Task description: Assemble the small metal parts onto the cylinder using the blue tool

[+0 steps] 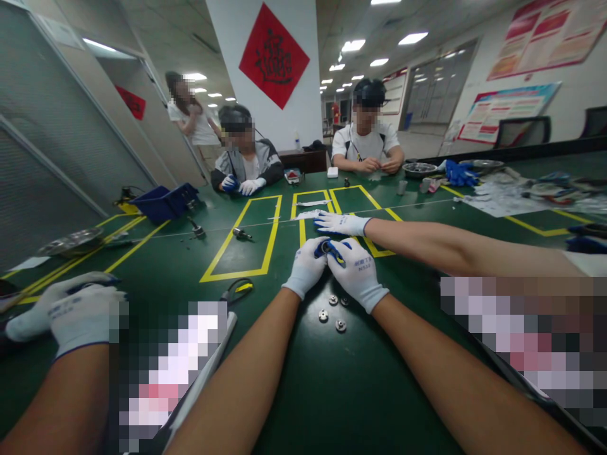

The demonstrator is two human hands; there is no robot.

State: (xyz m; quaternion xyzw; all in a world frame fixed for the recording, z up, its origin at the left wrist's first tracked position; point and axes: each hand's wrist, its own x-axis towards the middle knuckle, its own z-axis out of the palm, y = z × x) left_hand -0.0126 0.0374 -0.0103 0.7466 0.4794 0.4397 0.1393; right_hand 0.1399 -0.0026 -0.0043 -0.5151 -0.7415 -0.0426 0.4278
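At far left, on green table (246, 392), round shiny tray (71, 241), with contents too blurred to tell; nearer, two gloved hands of another person (85, 313). Then blue bin (164, 203), inside not clear. Next, metal shaft piece (243, 234) within yellow tape rectangle (237, 276). Above, on pillar (303, 120), red diamond sign (274, 55) with black Chinese writing. At centre, left hand (307, 266) and right hand (356, 272), both in white-and-blue gloves, fingers closed together around small dark part (325, 248), clamped between both hands; on right glove, printed letters like "N518". Just below, four small metal discs (340, 326). Behind, flat open gloved hand of other person (339, 223). Farther right, round dish (420, 168) with small unclear things, then blue gloves (459, 174); above, wall posters (509, 112), text too small for reading.
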